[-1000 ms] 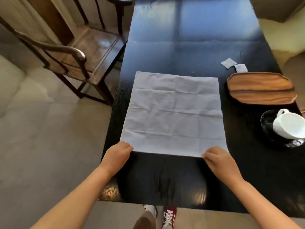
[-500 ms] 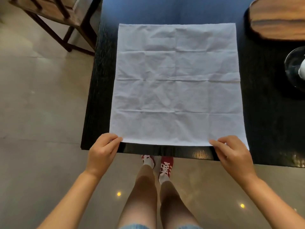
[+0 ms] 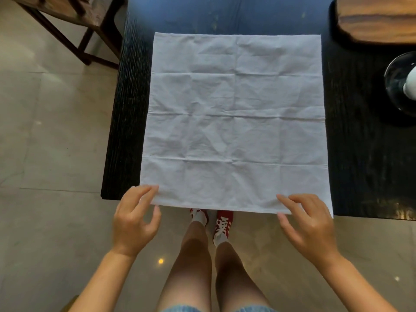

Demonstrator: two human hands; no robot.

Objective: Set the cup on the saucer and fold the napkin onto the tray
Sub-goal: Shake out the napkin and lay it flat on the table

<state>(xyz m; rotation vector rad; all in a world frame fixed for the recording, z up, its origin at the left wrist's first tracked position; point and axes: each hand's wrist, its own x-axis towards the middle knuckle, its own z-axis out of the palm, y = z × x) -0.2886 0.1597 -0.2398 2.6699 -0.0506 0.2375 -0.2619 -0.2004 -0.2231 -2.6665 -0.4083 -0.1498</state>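
A creased white cloth napkin [image 3: 236, 120] lies flat on the black surface [image 3: 360, 154]. The left hand [image 3: 132, 219] and right hand [image 3: 308, 224] are relaxed; their fingertips touch its near corners.

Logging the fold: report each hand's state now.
Left hand: open, fingertips at a near corner of the napkin.
Right hand: open, fingers resting on the napkin.

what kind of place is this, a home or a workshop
Probably a home dining area: a dark wooden table with a white cloth napkin spread on it, a wooden chair beside it and a glossy tiled floor.
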